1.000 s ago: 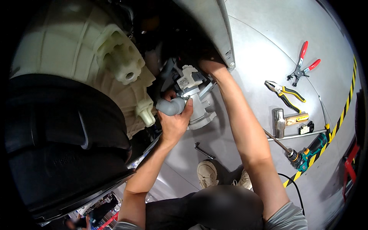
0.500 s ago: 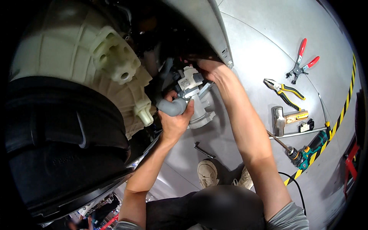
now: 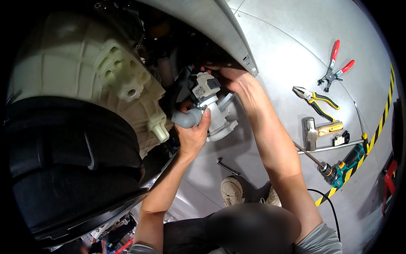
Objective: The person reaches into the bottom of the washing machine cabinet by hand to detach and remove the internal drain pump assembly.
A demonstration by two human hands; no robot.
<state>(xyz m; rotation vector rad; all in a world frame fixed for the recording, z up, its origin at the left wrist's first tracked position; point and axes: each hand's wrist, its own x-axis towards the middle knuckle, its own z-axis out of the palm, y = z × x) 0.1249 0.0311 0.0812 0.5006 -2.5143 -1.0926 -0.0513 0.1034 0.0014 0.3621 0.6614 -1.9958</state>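
Note:
My left hand (image 3: 192, 135) is closed round a white and grey drain pump (image 3: 218, 125), its thumb on the joint with a bent grey rubber hose (image 3: 186, 119). The pump's motor end (image 3: 205, 85), with a dark grey block on it, points up toward the dark interior of a washing machine. Just beyond that end, my right hand (image 3: 233, 78) reaches in under the light grey cabinet panel (image 3: 230, 36). Its fingers are bent in shadow, and what they hold is hidden. Left of the pump is the cream plastic tub (image 3: 67, 63) with a moulded bracket (image 3: 159, 130).
A black ribbed rubber part (image 3: 76, 156) fills the lower left. On the floor at right lie red-handled pliers (image 3: 334, 67), combination pliers (image 3: 315, 101), a hammer (image 3: 311, 133), a small black-and-white part (image 3: 341, 138) and a drill (image 3: 344, 169). A small metal tool (image 3: 228, 167) lies near my shoes (image 3: 232, 191).
The pump has tilted slightly, its motor end shifting left, and the hose bend has turned in my left hand. My right hand stays under the panel. The whole view has shifted a little.

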